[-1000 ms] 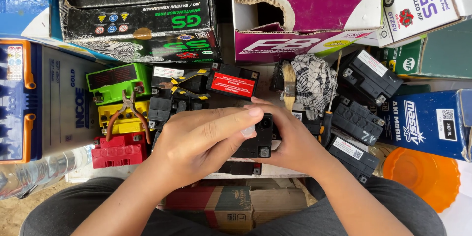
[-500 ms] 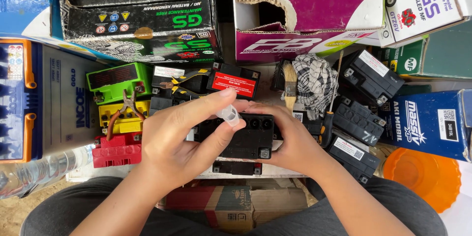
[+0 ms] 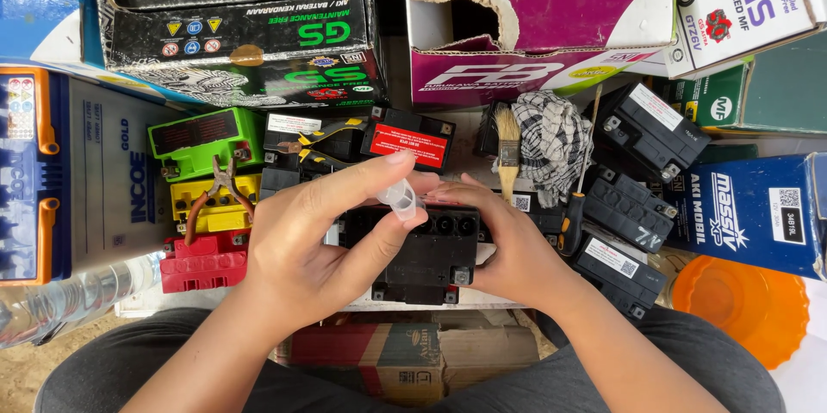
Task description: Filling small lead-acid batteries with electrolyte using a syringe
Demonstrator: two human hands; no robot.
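Pinching a small clear plastic cap (image 3: 400,200) between thumb and forefinger, my left hand (image 3: 314,241) hovered over the black battery (image 3: 426,249); my right hand (image 3: 508,245) gripped that battery's right side, steadying it between both palms. I judged the step as fitting or lifting a cell cap, so the next move called for lining it over a port along the top row. Left of the left hand lay pliers (image 3: 220,189); beyond the right, a paintbrush (image 3: 508,150) and checked rag (image 3: 551,142).
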